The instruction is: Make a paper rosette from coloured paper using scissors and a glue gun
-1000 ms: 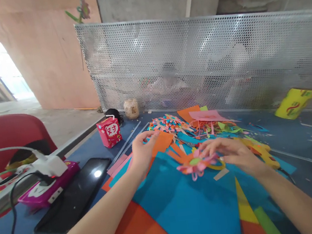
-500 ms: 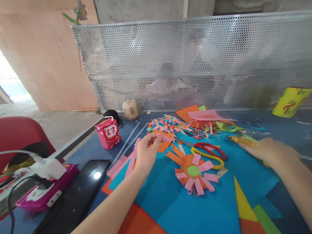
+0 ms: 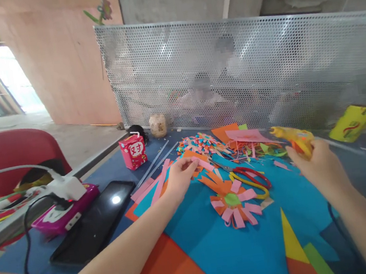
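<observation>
My left hand [image 3: 179, 180] pinches a pink paper strip [image 3: 204, 164] just left of an orange and pink paper flower [image 3: 234, 202] with a green centre, which lies on blue paper [image 3: 218, 249]. My right hand [image 3: 318, 166] is raised above the table and grips a yellow glue gun [image 3: 293, 139], nozzle pointing left. Red and yellow scissors [image 3: 251, 177] lie between the two hands, beside the flower.
Pink strips [image 3: 157, 185], a pile of folded coloured paper [image 3: 200, 143] and scraps [image 3: 254, 145] cover the blue table. A red drink carton [image 3: 133, 151], jar [image 3: 158, 125], black tablet [image 3: 95, 225], magenta device [image 3: 63, 213] with a white plug [image 3: 66, 188] sit left. A perforated metal screen [image 3: 245, 70] stands behind, people beyond it.
My right hand left the flower, reached right to the glue gun and lifted it. My left hand let go of orange paper and took hold of a pink strip.
</observation>
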Demonstrator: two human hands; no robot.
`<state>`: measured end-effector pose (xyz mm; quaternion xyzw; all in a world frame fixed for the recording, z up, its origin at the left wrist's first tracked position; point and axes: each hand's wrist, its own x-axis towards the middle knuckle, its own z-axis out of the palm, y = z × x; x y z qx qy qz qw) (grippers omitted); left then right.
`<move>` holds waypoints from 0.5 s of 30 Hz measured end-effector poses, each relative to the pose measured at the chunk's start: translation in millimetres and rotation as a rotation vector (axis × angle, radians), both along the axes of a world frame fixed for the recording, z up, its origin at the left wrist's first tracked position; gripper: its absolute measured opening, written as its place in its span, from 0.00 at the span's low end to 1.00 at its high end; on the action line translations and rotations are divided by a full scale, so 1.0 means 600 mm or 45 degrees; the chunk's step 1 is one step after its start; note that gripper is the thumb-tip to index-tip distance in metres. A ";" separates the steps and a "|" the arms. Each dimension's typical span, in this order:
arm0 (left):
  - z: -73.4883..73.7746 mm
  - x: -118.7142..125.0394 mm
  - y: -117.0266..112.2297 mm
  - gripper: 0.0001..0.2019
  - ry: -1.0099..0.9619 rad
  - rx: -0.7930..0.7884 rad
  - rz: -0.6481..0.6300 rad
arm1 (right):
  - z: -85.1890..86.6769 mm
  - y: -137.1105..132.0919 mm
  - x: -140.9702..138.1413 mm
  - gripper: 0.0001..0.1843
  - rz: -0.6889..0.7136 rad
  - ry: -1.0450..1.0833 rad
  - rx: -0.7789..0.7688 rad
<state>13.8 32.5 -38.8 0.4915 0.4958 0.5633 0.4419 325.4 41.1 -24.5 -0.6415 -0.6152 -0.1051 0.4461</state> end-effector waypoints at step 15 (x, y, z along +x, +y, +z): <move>-0.003 0.002 0.002 0.08 0.071 0.034 -0.031 | -0.022 -0.033 -0.118 0.20 0.436 -0.644 0.398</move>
